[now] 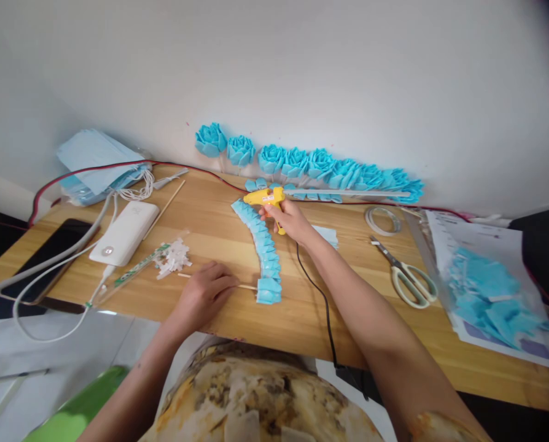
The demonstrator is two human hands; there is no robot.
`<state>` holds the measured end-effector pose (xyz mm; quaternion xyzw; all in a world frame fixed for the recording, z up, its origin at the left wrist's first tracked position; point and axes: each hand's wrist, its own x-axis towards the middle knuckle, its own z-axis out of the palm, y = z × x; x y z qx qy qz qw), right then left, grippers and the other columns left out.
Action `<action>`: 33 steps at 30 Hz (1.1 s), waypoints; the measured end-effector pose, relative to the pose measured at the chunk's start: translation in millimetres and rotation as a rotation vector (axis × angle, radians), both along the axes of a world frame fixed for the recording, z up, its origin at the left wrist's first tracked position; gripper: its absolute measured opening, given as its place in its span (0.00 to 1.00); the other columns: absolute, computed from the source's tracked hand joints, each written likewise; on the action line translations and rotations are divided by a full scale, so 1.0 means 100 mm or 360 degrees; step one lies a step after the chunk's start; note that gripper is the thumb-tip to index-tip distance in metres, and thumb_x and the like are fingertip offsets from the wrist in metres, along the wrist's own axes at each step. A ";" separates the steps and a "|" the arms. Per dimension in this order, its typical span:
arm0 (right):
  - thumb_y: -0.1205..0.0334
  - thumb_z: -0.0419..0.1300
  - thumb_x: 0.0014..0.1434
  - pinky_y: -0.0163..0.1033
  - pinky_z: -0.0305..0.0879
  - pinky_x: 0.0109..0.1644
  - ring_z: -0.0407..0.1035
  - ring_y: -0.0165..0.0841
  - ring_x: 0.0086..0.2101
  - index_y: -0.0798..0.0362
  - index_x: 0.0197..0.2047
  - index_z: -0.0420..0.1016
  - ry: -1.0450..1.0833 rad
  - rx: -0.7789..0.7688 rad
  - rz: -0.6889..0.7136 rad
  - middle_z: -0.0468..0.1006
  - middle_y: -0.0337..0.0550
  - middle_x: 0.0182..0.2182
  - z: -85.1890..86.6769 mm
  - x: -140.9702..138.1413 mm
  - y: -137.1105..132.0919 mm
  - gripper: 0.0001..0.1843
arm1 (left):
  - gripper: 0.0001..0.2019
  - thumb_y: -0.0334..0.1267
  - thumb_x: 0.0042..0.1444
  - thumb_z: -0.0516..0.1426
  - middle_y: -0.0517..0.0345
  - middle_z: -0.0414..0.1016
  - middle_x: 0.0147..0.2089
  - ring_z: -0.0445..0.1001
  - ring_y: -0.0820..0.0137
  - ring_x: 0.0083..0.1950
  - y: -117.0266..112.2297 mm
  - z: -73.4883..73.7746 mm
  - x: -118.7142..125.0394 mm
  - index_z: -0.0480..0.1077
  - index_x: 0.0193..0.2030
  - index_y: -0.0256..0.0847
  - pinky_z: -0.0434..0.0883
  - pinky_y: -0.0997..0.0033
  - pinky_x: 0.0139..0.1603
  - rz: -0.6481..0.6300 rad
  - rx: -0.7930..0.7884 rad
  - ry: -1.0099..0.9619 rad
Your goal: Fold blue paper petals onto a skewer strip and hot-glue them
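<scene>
My right hand [290, 216] is wrapped round the grip of a yellow hot glue gun [263, 196] with a long clear glue stick [348, 193] out of its back. Its nozzle is over or near the far end of a curved strip of overlapping blue petals [260, 236]. My left hand [209, 285] rests low on the table, fingers closed on a thin wooden stick [247, 286]. The stick's right tip meets the strip's near end, where a folded blue piece [269, 290] lies. Whether the tip is stuck there I cannot tell.
Finished blue flowers [295, 161] lean along the wall. To the right are scissors [408, 276], a coil of clear tube or wire [382, 220] and blue scraps on paper [490, 294]. On the left are a white power bank [124, 233], a phone [53, 258], white clippings [174, 256] and blue masks [99, 162].
</scene>
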<state>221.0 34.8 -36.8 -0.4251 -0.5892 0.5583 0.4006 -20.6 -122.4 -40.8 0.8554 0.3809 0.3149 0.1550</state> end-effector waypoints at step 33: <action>0.42 0.66 0.58 0.28 0.64 0.21 0.77 0.36 0.41 0.54 0.51 0.75 -0.0014 -0.0133 0.0092 0.82 0.49 0.41 0.36 0.63 -0.82 0.27 | 0.07 0.29 0.66 0.57 0.49 0.78 0.38 0.73 0.64 0.39 0.03 -0.03 -0.01 0.78 0.40 0.35 0.68 0.63 0.42 -0.0058 0.0111 -0.0019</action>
